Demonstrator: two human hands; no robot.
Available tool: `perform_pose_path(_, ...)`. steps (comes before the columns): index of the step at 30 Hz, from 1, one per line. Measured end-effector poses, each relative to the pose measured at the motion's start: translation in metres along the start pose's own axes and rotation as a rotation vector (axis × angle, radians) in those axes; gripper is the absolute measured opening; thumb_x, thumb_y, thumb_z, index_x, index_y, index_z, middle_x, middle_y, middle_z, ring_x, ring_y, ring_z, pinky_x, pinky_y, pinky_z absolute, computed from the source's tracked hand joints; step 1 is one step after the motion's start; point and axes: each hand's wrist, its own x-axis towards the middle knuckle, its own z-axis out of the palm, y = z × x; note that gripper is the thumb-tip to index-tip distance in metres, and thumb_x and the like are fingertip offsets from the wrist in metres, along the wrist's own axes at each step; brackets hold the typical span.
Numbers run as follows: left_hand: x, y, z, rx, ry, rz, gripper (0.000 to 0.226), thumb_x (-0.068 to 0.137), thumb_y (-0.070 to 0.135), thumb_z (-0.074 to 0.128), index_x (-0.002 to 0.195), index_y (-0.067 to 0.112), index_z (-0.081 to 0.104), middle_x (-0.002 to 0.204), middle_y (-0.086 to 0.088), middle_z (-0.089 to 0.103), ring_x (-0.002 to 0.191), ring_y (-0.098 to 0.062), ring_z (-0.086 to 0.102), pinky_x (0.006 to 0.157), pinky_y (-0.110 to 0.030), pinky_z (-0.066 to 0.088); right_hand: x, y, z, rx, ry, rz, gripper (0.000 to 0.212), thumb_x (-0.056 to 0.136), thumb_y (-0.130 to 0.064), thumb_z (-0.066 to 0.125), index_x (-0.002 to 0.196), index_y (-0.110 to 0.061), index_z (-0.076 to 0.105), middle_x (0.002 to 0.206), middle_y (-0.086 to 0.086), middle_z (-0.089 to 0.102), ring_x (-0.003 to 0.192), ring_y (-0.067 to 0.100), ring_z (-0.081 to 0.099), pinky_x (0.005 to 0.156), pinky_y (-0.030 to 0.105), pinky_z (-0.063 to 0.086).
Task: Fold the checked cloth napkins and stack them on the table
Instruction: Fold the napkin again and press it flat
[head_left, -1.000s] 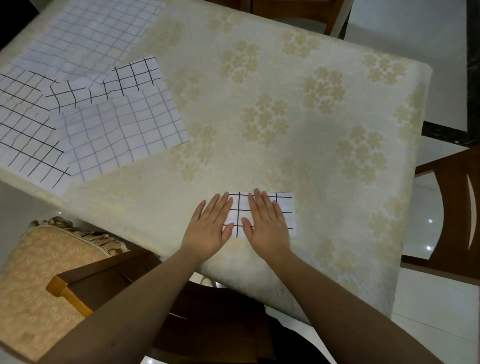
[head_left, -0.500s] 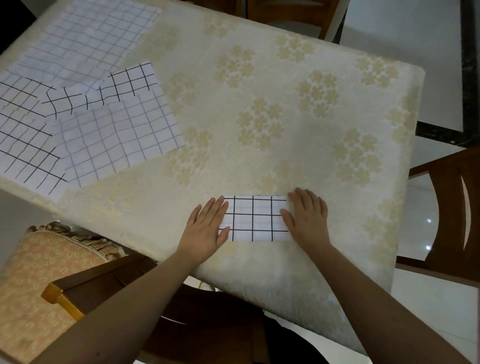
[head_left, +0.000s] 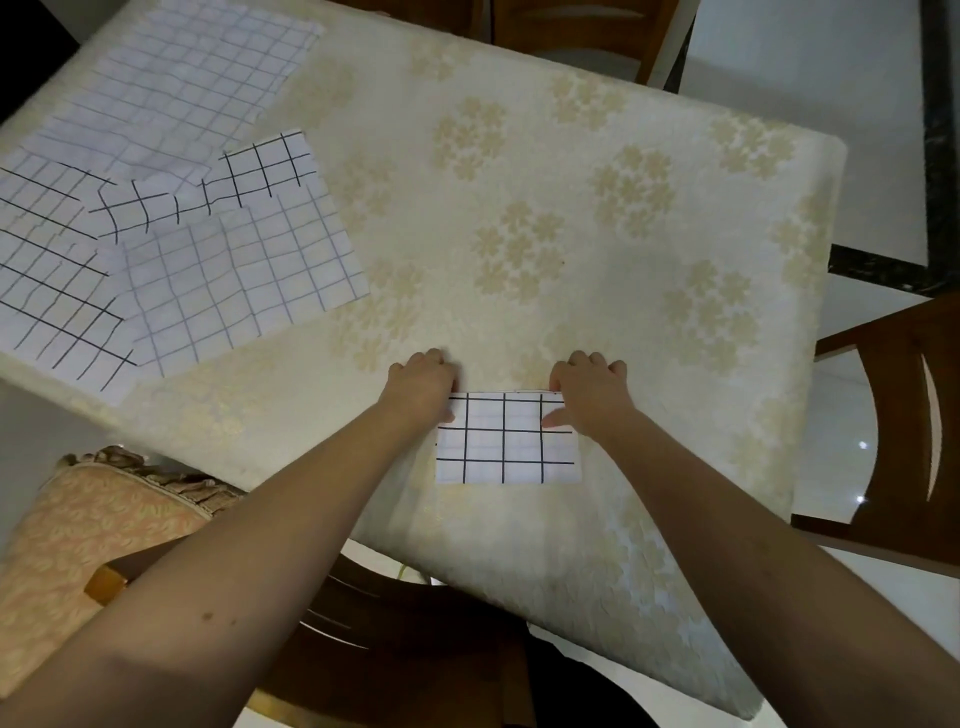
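Folded napkin (head_left: 506, 447), thin white cloth with bold black checks, lies flat as a rectangle, long axis left-right on the floral-embossed table (head_left: 571, 218). Left hand (head_left: 422, 387) and right hand (head_left: 589, 392), fingers curled, pinch its far corners.

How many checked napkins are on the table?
5 that I can tell: one folded napkin under both hands near the front edge, and four unfolded napkins overlapping at the far left. More may lie hidden underneath.

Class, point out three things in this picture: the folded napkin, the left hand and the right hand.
folded napkin (head_left: 506, 447), head view, centre of its checked top face
left hand (head_left: 421, 387), head view, back of the hand
right hand (head_left: 589, 392), head view, back of the hand
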Motion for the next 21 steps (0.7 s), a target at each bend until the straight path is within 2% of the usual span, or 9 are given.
perform_pose_path(5, -0.001, 0.0, 0.001, -0.012, -0.008, 0.009, 0.029, 0.085, 0.024, 0.07, 0.111, 0.015, 0.061, 0.119, -0.005, 0.048, 0.115, -0.026, 0.045, 0.089, -0.037, 0.033, -0.008, -0.001, 0.001, 0.027, 0.032, 0.015, 0.049, 0.078, -0.055, 0.071, 0.112, -0.022, 0.057, 0.11, -0.002, 0.059, 0.108, 0.021, 0.051, 0.094, 0.039, 0.032)
perform_pose_path(9, -0.016, -0.003, 0.011, -0.182, 0.068, 0.034, 0.014, 0.086, 0.017, 0.063, 0.092, 0.023, 0.052, 0.099, 0.003, 0.057, 0.102, -0.022, 0.056, 0.082, -0.033, 0.031, -0.021, -0.002, 0.01, 0.212, 0.08, 0.113, 0.044, 0.082, -0.05, 0.071, 0.11, -0.024, 0.049, 0.097, -0.004, 0.065, 0.099, 0.02, 0.056, 0.085, 0.036, 0.025)
perform_pose_path(11, -0.026, -0.003, 0.019, -0.289, 0.14, 0.036, 0.015, 0.085, 0.013, 0.062, 0.091, 0.022, 0.052, 0.094, 0.006, 0.06, 0.095, -0.021, 0.058, 0.082, -0.033, 0.035, -0.025, -0.001, 0.011, 0.29, 0.071, 0.134, 0.041, 0.084, -0.047, 0.07, 0.115, -0.028, 0.051, 0.101, -0.006, 0.065, 0.102, 0.019, 0.056, 0.084, 0.035, 0.023)
perform_pose_path(14, -0.037, -0.004, 0.03, -0.406, 0.244, 0.025, 0.021, 0.084, 0.011, 0.064, 0.104, 0.018, 0.06, 0.094, 0.006, 0.062, 0.091, -0.02, 0.059, 0.081, -0.034, 0.043, -0.031, 0.003, 0.014, 0.224, 0.033, 0.119, 0.034, 0.089, -0.045, 0.061, 0.12, -0.031, 0.06, 0.115, -0.005, 0.059, 0.113, 0.019, 0.052, 0.093, 0.037, 0.027)
perform_pose_path(15, -0.04, -0.004, 0.033, -0.432, 0.269, 0.028, 0.018, 0.084, 0.01, 0.064, 0.1, 0.018, 0.062, 0.091, 0.005, 0.061, 0.09, -0.021, 0.06, 0.078, -0.034, 0.044, -0.034, 0.004, 0.015, 0.244, 0.038, 0.12, 0.034, 0.09, -0.044, 0.06, 0.12, -0.03, 0.062, 0.117, -0.004, 0.057, 0.114, 0.019, 0.051, 0.094, 0.036, 0.027)
perform_pose_path(17, -0.046, -0.003, 0.036, -0.507, 0.294, 0.028, 0.012, 0.083, 0.01, 0.066, 0.084, 0.019, 0.059, 0.084, 0.005, 0.052, 0.085, -0.024, 0.058, 0.07, -0.03, 0.039, -0.042, 0.006, 0.017, 0.439, 0.054, 0.132, 0.028, 0.088, -0.04, 0.065, 0.113, -0.026, 0.066, 0.109, -0.006, 0.057, 0.108, 0.018, 0.054, 0.091, 0.033, 0.032)
perform_pose_path(19, -0.054, -0.001, 0.036, -0.676, 0.266, -0.06, 0.012, 0.084, 0.016, 0.068, 0.085, 0.023, 0.057, 0.086, 0.004, 0.054, 0.081, -0.018, 0.056, 0.067, -0.024, 0.037, -0.055, 0.006, 0.016, 0.764, 0.061, 0.167, 0.017, 0.088, -0.033, 0.067, 0.101, -0.023, 0.065, 0.092, -0.006, 0.061, 0.086, 0.014, 0.06, 0.074, 0.021, 0.041)
perform_pose_path(21, -0.064, 0.0, 0.034, -0.96, 0.194, -0.147, 0.01, 0.083, 0.028, 0.069, 0.09, 0.026, 0.062, 0.089, -0.001, 0.065, 0.082, -0.019, 0.061, 0.074, -0.025, 0.045, -0.071, 0.004, 0.011, 1.01, 0.055, 0.195, 0.01, 0.089, -0.029, 0.066, 0.095, -0.022, 0.063, 0.084, -0.005, 0.067, 0.074, 0.009, 0.061, 0.063, 0.016, 0.044)
